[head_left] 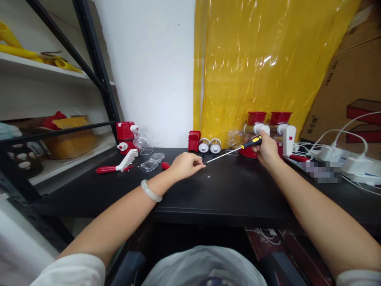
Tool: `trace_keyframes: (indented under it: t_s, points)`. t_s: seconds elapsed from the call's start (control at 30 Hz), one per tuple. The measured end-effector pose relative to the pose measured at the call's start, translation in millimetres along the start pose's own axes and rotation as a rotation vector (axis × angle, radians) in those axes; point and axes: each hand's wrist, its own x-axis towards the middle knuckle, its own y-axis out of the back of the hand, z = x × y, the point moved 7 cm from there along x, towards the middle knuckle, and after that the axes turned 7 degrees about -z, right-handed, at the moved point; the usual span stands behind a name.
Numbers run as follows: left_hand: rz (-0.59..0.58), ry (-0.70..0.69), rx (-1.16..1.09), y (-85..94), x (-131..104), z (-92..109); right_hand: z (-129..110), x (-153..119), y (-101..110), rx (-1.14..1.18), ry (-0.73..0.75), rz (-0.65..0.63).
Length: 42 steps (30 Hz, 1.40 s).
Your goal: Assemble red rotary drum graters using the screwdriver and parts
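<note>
My right hand (266, 149) is wrapped round the yellow and black handle of a screwdriver (223, 155). Its long metal shaft points left and slightly down. At the shaft's tip, the fingers of my left hand (189, 165) are pinched together; whatever small thing they hold there is too small to make out. Just right of those fingertips, a tiny pale piece (208, 176) lies on the black table (226, 194). Behind my left wrist, a red part (165, 165) peeks out. Beyond my right hand stand red and white crank-handled devices (280, 129).
On the left are a white crank arm with a red handle (108, 169), clear plastic parts (151, 163) and red housings (125, 135). Two white-ended drums (215, 146) stand at the back beside red hoppers (194, 141). White chargers and cables (357, 163) crowd the right.
</note>
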Motion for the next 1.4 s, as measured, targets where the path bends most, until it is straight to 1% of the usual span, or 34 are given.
trace_keyframes:
  t_s: [0.3,0.5,0.77,0.97,1.4]
  points:
    - [-0.001,0.03,-0.015,-0.6,-0.4,-2.3,0.2,0.9,0.8,-0.021,0.023,-0.018]
    - [0.005,0.015,-0.013,-0.4,-0.4,-1.7,2.4,1.6,1.7,-0.048,0.015,-0.031]
    - [0.007,0.007,-0.006,-0.6,-0.5,-1.6,1.2,1.0,-0.5,-0.066,0.01,-0.056]
    - [0.003,0.013,-0.002,-0.5,-0.7,-2.4,2.1,0.8,-3.5,-0.066,0.021,-0.101]
    - [-0.008,-0.003,0.014,-0.5,-1.2,-1.9,2.1,0.3,-5.9,-0.079,0.028,-0.136]
